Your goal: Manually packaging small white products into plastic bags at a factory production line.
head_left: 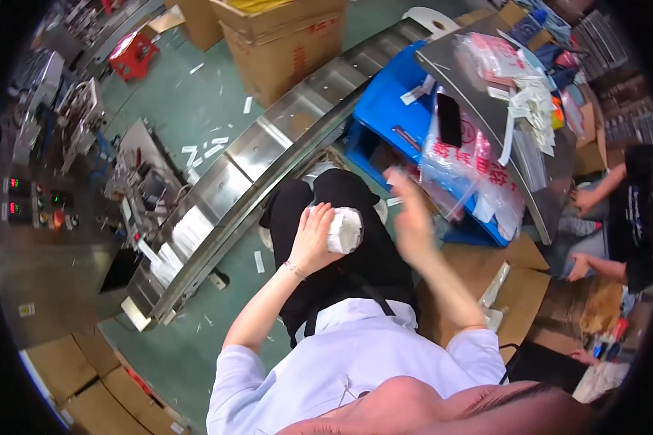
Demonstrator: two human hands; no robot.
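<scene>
Here, left hand point(312, 244): curled around one side of a single white bundle point(346, 230), apparently steadying it above the lap point(341, 187).
Right hand point(413, 223): apart from the bundle, near the bin; too blurred to tell whether spread or pinching.
Blue bin point(383, 98): one, at the right, seemingly for easy reach; one dark phone point(449, 119) lies on plastic bags point(437, 165) there.
Conveyor point(268, 138): one, running diagonally ahead; white packets point(194, 233) at its lower end overlap too much to count.
Red stool point(131, 56): one.
</scene>
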